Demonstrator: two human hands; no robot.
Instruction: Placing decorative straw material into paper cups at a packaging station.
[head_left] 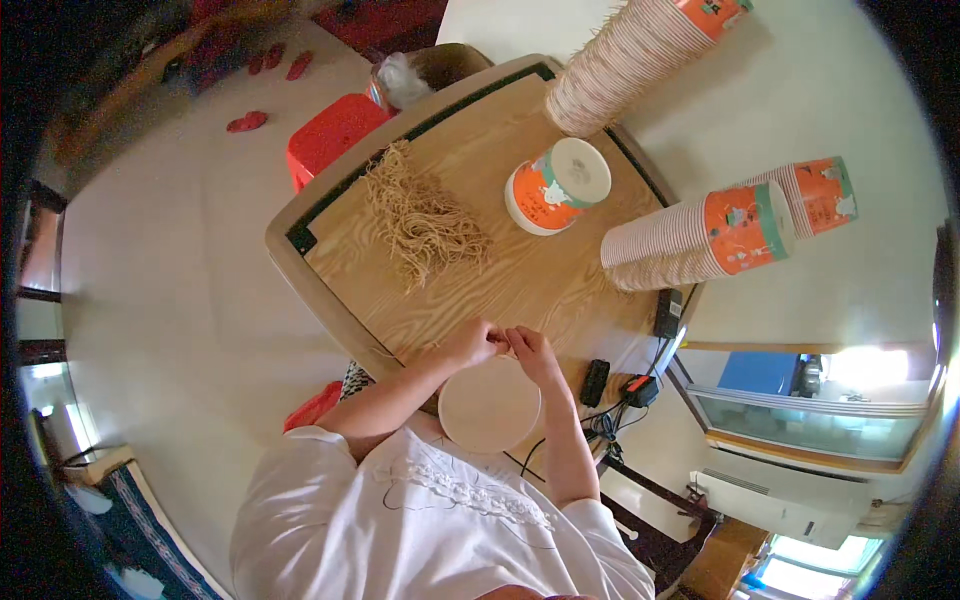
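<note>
My left hand (477,342) and my right hand (532,352) meet fingertip to fingertip, both closed in a pinch. Whatever lies between the fingers is too small to make out. Just below them, close to my body, is a round white paper tub (489,408); my hands are at its far rim. Beyond my left hand a loose pile of tan paper twine (425,222) lies on the wood-grain tabletop (400,320). Farther off, an orange and green paper tub (558,187) sits upside down on the table.
Tall nested stacks of paper tubs (640,60) with twine ends along their sides stand at the far right, with another stack (700,238) nearer. A black adapter (668,313) and cables (606,425) lie by the right edge. A red stool (338,132) stands beyond the table's left edge.
</note>
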